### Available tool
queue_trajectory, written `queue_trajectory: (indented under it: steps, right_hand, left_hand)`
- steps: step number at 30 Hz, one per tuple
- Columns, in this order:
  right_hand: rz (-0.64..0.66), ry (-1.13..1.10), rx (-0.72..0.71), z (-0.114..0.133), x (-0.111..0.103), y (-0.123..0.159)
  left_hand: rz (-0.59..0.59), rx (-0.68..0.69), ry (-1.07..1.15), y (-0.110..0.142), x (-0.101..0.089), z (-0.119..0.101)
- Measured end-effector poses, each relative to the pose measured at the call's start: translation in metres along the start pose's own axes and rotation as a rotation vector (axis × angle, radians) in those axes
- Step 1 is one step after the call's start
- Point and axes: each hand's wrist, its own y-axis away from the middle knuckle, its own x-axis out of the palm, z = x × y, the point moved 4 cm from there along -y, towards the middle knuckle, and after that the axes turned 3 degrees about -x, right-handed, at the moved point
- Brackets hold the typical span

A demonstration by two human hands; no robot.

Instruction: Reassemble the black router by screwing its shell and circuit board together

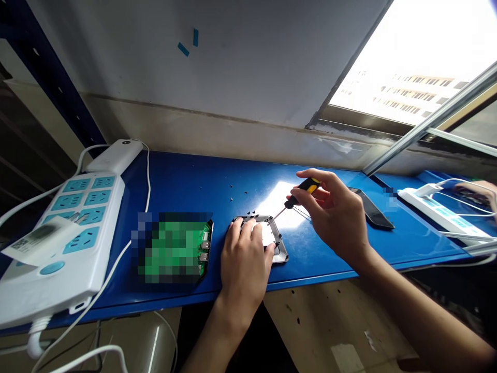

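My right hand (336, 212) grips a screwdriver (306, 192) with a black and yellow handle. Its thin shaft slants down to the left, and the tip is at a small open device casing (282, 256) with a dark rim. My left hand (246, 254) lies over that casing, fingers along the far part and thumb at the right, holding it against the table. A white flat part (267, 235) shows inside the casing, partly under my fingers. Tiny dark screws (232, 199) lie beyond the casing. To the left sits a green circuit board (174, 248), partly pixelated, with metal ports on its right edge.
A large white power strip (99, 259) with blue sockets stands at the left of the blue table (186, 176), a paper label on it. White cables run beside it. A dark flat panel (373, 210) lies right. Another person's hand (479, 191) is near a second power strip (446, 212).
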Motion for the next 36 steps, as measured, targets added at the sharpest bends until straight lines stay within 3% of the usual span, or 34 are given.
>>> queue_trajectory:
  steps: [9,15,23,28,36]
  right_hand:
    - [0.176,-0.156,0.011,-0.003,0.002,0.0]
    - [0.106,-0.153,0.058,-0.008,0.005,-0.004]
    - [0.127,-0.081,0.004,0.002,0.006,-0.005]
    - [-0.095,-0.18,-0.003,-0.003,0.001,-0.011]
    - [-0.087,-0.351,0.15,-0.026,0.029,-0.015]
  left_hand:
    - [0.006,0.0,-0.003,0.0,-0.001,0.0]
    - [0.005,0.0,0.001,0.001,-0.001,0.0]
    - [-0.002,-0.005,0.005,0.0,-0.001,0.0]
    - [-0.017,0.01,0.004,0.001,0.0,-0.001]
    - [-0.026,0.013,-0.01,-0.001,0.0,-0.001]
